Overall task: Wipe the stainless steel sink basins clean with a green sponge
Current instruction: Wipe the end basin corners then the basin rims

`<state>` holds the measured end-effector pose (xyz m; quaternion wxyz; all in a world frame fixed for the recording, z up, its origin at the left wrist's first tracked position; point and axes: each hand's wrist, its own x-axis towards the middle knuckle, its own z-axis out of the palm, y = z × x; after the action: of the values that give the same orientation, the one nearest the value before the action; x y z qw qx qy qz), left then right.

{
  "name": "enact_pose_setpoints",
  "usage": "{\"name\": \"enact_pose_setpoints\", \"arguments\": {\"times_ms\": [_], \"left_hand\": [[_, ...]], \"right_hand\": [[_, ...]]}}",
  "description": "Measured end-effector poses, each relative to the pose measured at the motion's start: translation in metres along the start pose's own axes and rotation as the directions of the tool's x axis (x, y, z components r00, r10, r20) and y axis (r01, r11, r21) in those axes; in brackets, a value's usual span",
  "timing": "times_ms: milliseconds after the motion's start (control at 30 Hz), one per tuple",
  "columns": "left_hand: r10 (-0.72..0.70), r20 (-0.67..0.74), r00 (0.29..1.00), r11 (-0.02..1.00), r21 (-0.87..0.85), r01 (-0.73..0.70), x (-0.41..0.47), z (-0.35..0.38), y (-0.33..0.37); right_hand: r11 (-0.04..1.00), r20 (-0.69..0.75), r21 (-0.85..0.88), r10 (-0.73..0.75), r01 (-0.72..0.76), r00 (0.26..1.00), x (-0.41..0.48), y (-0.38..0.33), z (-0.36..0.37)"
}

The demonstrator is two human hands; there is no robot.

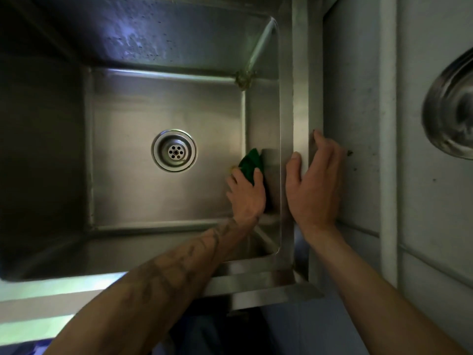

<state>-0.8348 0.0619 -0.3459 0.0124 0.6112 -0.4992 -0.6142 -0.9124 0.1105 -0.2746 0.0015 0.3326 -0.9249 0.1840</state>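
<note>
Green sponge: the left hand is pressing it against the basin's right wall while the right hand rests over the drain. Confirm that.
Not quite. In the head view the left hand does press the green sponge against the right wall, but the right hand rests on the sink rim, not over the drain.

No readable text, label, brand or number shows anywhere: the sink (286, 124) and wall (358, 98) are unmarked, and the forearm tattoo (176, 267) is too blurred to read.

The drain (174, 150) sat mid-basin; the sponge (251, 163) lay right of it against the basin's right wall (261, 119), under the left hand (247, 194).
</note>
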Motion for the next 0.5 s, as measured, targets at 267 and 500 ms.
{"name": "enact_pose_setpoints", "arguments": {"times_ms": [267,500], "left_hand": [[0.318,-0.106,0.942,0.934,-0.136,-0.331,-0.009,-0.002,0.026],[-0.003,0.038,0.999,1.000,0.017,0.002,0.031,0.000,0.009]], "right_hand": [[1.000,0.025,-0.002,0.027,-0.027,0.999,0.000,0.000,0.000],[1.000,0.015,0.008,0.016,-0.016,1.000,0.000,-0.001,0.000]]}}
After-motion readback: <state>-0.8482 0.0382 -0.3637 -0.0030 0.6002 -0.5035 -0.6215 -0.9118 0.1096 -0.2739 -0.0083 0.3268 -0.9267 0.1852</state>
